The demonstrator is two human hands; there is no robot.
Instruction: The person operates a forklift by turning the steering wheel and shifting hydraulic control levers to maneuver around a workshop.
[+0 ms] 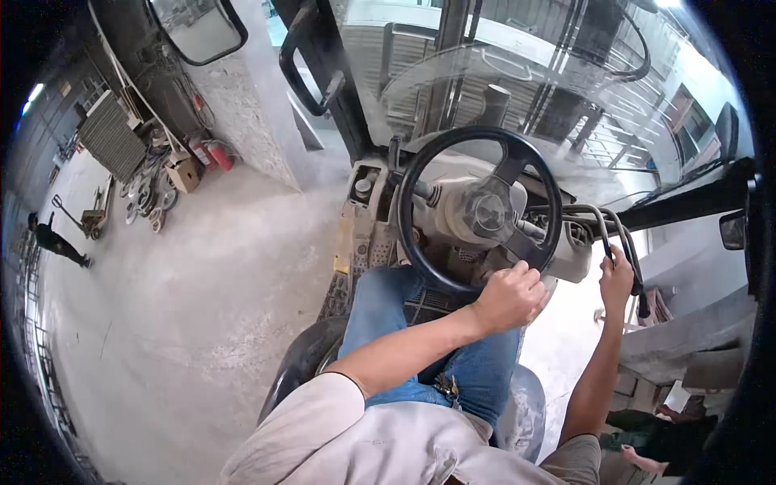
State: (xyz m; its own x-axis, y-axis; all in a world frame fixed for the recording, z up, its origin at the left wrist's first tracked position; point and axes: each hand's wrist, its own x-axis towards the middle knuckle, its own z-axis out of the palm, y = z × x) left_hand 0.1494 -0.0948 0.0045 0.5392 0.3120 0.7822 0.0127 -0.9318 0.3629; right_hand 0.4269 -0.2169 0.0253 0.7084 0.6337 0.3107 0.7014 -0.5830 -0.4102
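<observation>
I sit in a vehicle cab behind a black steering wheel (411, 230). My left hand (511, 299) is closed at the lower right part of the wheel's rim, fingers curled, knuckles up. Out to the right, my right hand (617, 276) is wrapped round one of the dark control levers (633, 250) beside the dashboard. Behind the wheel is the dusty steering column (485, 210). Blue jeans (376, 303) cover my legs, and some keys (446, 388) hang at the waist.
A windshield and mast bars (477, 73) stand ahead. On the left are a grab handle (303, 73), red extinguishers (219, 156), a cardboard box (183, 172), a pallet jack (93, 223) and a person (55, 240). Another person (667, 440) is at the lower right.
</observation>
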